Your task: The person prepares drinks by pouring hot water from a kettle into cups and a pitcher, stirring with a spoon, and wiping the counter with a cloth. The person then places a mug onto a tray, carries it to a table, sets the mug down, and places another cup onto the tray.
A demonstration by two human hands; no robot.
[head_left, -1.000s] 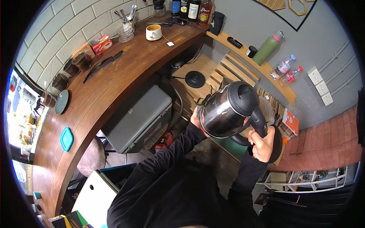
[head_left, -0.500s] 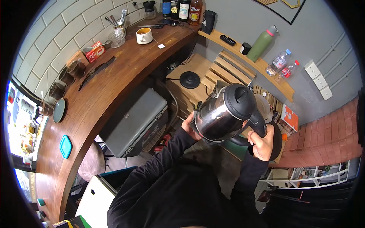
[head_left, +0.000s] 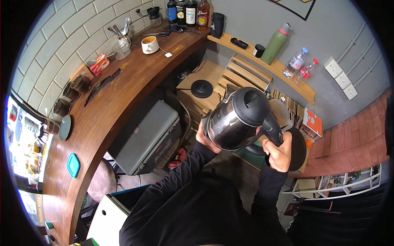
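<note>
A glass kettle (head_left: 230,125) with a black lid and handle is held up in front of my body, tilted. My right hand (head_left: 280,151) is wrapped round its black handle. On the other side, my left hand (head_left: 207,138) supports the kettle near its base; some of those fingers are hidden behind it. Beyond the kettle, its round black power base (head_left: 202,88) lies on a low wooden surface (head_left: 211,70). A white mug (head_left: 150,45) with a tea bag tag beside it stands on the curved wooden counter.
A grey hard case (head_left: 143,133) sits under the counter (head_left: 119,102). Plant pots, a teal lid (head_left: 73,165) and glass bottles stand or lie on the counter. A wall shelf (head_left: 303,89) holds a green flask (head_left: 276,44) and two plastic bottles. Books and a brick wall are at right.
The kettle has shifted slightly left and up in view, still in both hands. The camera view has also moved, so the mug and shelf appear further left.
</note>
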